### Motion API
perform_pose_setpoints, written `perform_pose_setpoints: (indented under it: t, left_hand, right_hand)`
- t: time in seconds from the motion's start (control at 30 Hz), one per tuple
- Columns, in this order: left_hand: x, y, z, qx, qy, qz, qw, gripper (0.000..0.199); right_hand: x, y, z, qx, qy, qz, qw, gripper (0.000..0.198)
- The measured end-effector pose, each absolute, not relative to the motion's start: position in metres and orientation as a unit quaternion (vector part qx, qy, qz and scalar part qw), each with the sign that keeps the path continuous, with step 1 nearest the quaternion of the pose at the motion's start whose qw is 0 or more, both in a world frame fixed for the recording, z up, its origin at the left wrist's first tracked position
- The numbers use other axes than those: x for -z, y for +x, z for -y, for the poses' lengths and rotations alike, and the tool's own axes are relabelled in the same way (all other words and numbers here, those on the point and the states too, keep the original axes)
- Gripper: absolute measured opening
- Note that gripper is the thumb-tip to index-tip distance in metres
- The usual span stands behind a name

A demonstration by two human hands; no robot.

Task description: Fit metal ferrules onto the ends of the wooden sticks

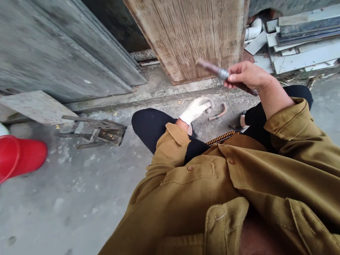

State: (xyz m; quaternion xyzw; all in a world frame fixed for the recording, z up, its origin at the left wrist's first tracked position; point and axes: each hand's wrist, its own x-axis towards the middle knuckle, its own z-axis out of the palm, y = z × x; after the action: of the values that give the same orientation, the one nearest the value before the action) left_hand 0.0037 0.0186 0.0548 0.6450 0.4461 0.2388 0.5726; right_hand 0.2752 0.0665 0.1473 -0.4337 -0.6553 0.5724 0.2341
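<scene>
My right hand (245, 76), bare, grips a brown stick-like tool (208, 66) with silvery wire-like binding around its middle. One end points up and left and is slightly blurred; the other passes beneath the hand. Lower down, my left hand (195, 109) wears a white glove. Its fingers are closed around a curved greyish piece (211, 103), most of which they hide. Just to the right of that glove, a brown hook-shaped piece (221, 112) with a dark band lies on the concrete ground.
A weathered wooden board (193, 39) leans ahead, above a low concrete ledge (156, 79). Stacked panels (305, 42) and a white pipe elbow (255, 30) are at the upper right. To the left are a small wooden stool (98, 132) and a red bucket (29, 156).
</scene>
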Motion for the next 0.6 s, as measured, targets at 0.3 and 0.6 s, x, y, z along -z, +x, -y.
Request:
perform_pose_setpoints:
  t: [0.3, 0.6]
  left_hand:
    - [-0.073, 0.003, -0.002, -0.174, 0.653, -0.423, 0.603, 0.023]
    - [-0.064, -0.019, -0.025, -0.297, 0.619, -0.515, 0.513, 0.017]
  right_hand:
    - [-0.112, 0.233, -0.072, -0.235, -0.593, 0.769, -0.03, 0.027]
    - [-0.124, 0.239, -0.055, -0.525, -0.29, 0.772, -0.21, 0.027]
